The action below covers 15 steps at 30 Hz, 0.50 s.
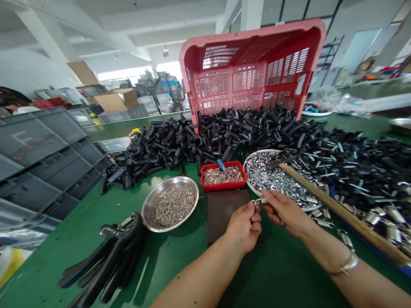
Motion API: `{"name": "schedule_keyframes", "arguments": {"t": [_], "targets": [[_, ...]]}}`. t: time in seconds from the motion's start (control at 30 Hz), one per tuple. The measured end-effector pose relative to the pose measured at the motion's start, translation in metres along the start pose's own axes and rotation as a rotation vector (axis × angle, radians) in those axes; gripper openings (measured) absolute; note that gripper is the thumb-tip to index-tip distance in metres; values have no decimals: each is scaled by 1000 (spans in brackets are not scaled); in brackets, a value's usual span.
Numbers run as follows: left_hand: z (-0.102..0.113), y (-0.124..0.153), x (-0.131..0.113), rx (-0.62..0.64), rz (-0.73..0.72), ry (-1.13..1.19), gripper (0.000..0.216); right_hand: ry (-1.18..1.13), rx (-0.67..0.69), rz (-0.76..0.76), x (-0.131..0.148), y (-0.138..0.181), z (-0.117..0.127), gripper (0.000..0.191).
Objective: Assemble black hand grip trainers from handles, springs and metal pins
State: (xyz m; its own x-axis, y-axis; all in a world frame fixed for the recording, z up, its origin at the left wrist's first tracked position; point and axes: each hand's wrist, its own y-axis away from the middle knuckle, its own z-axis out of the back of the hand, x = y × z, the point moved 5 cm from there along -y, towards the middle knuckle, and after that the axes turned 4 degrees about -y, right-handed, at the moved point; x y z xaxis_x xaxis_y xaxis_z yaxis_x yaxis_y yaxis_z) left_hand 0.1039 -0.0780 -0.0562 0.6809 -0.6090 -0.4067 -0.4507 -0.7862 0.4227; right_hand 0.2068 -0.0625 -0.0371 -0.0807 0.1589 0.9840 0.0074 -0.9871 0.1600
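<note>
My left hand (pixel 244 226) is closed in a pinch on a small shiny metal ring (pixel 254 202). Close against it, my right hand (pixel 284 210) grips a short coil spring (pixel 263 200) by the fingertips. The two metal parts meet between the hands, but I cannot make out how they join. Below them lies a dark flat plate (pixel 221 214), partly covered by my left hand. A white dish (pixel 245 167) full of small metal rings or nuts sits just beyond my right hand.
A hammer (pixel 334 207) lies across the dish's right side. Loose springs (pixel 393 229) lie at right. A red tray (pixel 205 187) holds pins; a steel bowl (pixel 148 214) holds tiny parts. Assembled black hand grips (pixel 112 252) lie front left. Black handles (pixel 231 132) spill from a red crate (pixel 189 77).
</note>
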Motion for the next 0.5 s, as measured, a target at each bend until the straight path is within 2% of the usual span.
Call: {"name": "schedule_keyframes", "arguments": {"t": [0.07, 0.17, 0.3, 0.37, 0.5], "targets": [[0, 0, 2, -18, 3, 2, 17, -64, -20, 2, -2, -2, 0, 41], [-2, 2, 3, -45, -45, -17, 19, -27, -98, 99, 2, -2, 1, 41], [-1, 6, -1, -78, -167, -78, 14, -234, 11, -83, -9, 1, -11, 44], [2, 6, -2, -92, -107, -108, 15, -275, 25, -103, -14, 3, -12, 44], [6, 5, -3, -44, 109, -116, 10, 35, -144, 158, -6, 5, 3, 37]]}}
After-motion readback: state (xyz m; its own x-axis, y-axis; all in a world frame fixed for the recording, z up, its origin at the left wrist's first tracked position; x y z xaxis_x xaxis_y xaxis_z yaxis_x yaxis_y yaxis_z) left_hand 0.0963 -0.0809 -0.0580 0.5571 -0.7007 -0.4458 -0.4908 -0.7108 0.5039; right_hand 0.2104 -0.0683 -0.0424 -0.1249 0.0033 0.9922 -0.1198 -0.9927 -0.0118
